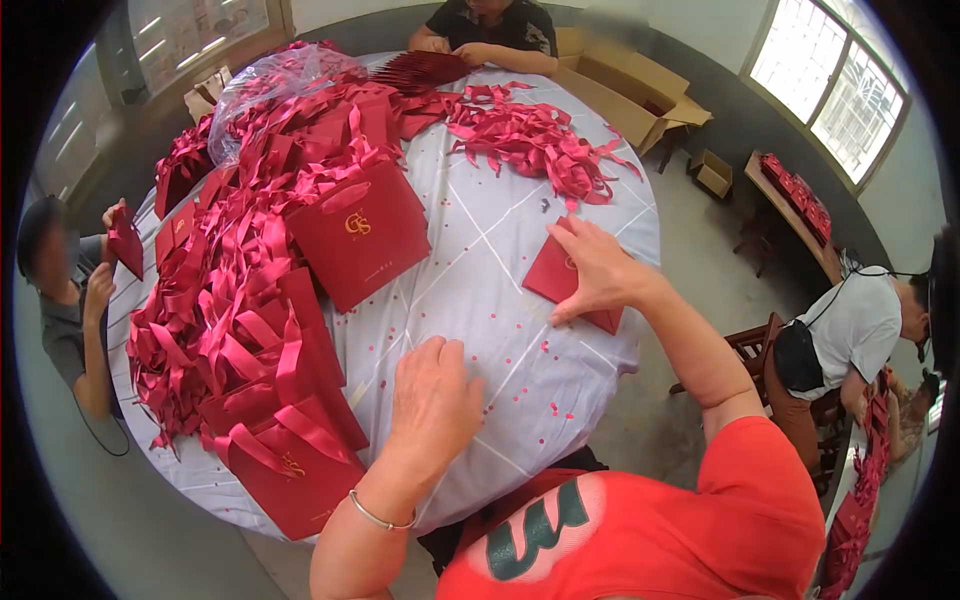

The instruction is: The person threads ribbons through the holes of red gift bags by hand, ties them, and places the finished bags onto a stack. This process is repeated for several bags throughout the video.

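My right hand (603, 266) spans a small flat red paper bag (548, 270) near the table's right edge, thumb on one side and fingers on the other. Part of the bag is hidden beneath the palm. Lower down, my left hand (437, 395) hovers over or rests on the white cloth, its fingers slightly bent and nothing visible in them. A larger red gift bag (360, 240) with a gold logo and ribbon handle lies to its upper left. Another red gift bag (290, 480) lies at the near left edge.
A heap of red bags and ribbons (245, 270) covers the table's left side. Loose red ribbons (540, 140) lie at the back. Small red dots are scattered over the tablecloth (480, 300). Other people sit at the far side, left and right. A cardboard box (625, 95) stands behind.
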Demonstrator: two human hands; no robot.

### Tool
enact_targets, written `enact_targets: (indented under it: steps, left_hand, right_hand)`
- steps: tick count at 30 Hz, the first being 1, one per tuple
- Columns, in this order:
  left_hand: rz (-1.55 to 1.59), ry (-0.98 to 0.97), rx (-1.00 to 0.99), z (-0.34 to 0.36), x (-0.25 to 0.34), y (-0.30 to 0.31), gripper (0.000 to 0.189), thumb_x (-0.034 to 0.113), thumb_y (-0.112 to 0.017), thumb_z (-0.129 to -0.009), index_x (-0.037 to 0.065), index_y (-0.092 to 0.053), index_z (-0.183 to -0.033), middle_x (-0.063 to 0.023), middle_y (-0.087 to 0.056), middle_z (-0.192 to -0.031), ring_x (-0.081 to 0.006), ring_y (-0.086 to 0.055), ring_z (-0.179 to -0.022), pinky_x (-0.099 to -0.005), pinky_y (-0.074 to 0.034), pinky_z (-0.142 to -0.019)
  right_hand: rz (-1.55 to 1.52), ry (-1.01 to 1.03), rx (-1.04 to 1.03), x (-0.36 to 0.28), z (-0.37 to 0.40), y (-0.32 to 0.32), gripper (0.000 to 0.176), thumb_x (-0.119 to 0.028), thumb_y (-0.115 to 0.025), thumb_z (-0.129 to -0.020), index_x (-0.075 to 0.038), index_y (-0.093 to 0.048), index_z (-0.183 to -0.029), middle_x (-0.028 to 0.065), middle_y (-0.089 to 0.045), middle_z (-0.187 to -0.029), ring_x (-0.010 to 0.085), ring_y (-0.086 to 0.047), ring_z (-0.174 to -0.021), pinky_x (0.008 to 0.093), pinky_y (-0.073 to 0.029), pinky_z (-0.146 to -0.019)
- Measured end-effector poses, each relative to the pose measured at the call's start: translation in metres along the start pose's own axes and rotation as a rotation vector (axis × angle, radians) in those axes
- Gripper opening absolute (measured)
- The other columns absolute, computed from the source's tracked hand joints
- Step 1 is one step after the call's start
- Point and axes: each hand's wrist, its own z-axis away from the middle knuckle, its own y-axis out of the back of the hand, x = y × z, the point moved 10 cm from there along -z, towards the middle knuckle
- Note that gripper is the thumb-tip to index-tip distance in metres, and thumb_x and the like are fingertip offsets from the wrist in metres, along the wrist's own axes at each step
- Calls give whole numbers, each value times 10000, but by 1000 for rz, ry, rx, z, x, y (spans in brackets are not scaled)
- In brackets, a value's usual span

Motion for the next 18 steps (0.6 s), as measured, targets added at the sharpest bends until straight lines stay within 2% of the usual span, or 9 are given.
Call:
enact_targets:
  steps: [2, 9, 11, 12, 13, 16, 18]
  left_hand:
    - [11, 2, 3, 0, -1, 1, 286, 85, -721, -758, -32, -563, -965, -210, -575, -972, -395, -566, -961, -468, -436, -875]
    - [55, -30, 9, 2, 7, 3, 287, 64, -715, -769, -35, -571, -997, -195, -586, -935, -392, -574, -920, -461, -444, -858]
    - [63, -36, 30, 2, 9, 6, 294, 64, -714, -771, -33, -573, -1010, -192, -592, -945, -390, -576, -932, -459, -444, -865]
    - [66, -42, 47, 3, 10, 8, 301, 64, -713, -773, -31, -574, -1023, -190, -597, -955, -388, -577, -945, -457, -445, -872]
    - [67, -42, 53, 2, 10, 9, 301, 64, -713, -773, -31, -574, -1023, -190, -597, -955, -388, -577, -945, -457, -445, -872]
    - [96, -49, 95, 1, 11, 15, 322, 61, -711, -783, -31, -575, -1061, -192, -616, -1009, -400, -587, -957, -464, -458, -861]
    - [296, -15, 116, -1, 9, 19, 353, 33, -700, -790, -35, -570, -1111, -212, -624, -1093, -424, -597, -986, -465, -475, -868]
  right_hand:
    - [-96, -175, -66, 18, -4, -8, 1244, -610, -862, -518, 12, -344, -1462, 325, -392, -1420, 456, -409, -1315, 467, -334, -1122]
    - [-136, -236, -164, 20, -11, -4, 1219, -583, -849, -565, 16, -311, -1481, 302, -357, -1458, 435, -399, -1336, 460, -335, -1121]
    - [-419, -192, -75, 38, -14, 1, 1243, -590, -846, -556, 12, -300, -1496, 279, -384, -1447, 387, -385, -1369, 463, -310, -1150]
    - [-544, -186, -81, 40, -16, 7, 1226, -527, -848, -580, -14, -262, -1526, 235, -359, -1498, 345, -381, -1385, 441, -304, -1159]
    - [-539, -182, -79, 36, -14, 18, 1226, -527, -848, -580, -14, -262, -1526, 235, -359, -1498, 345, -381, -1385, 441, -304, -1159]
    - [-828, -78, -50, 13, -12, 48, 1243, -555, -850, -594, -60, -230, -1551, 103, -313, -1559, 287, -408, -1364, 430, -305, -1144]
    - [-1006, 29, -111, -19, -9, 58, 1288, -589, -860, -568, -45, -225, -1548, 96, -307, -1564, 278, -400, -1376, 415, -295, -1151]
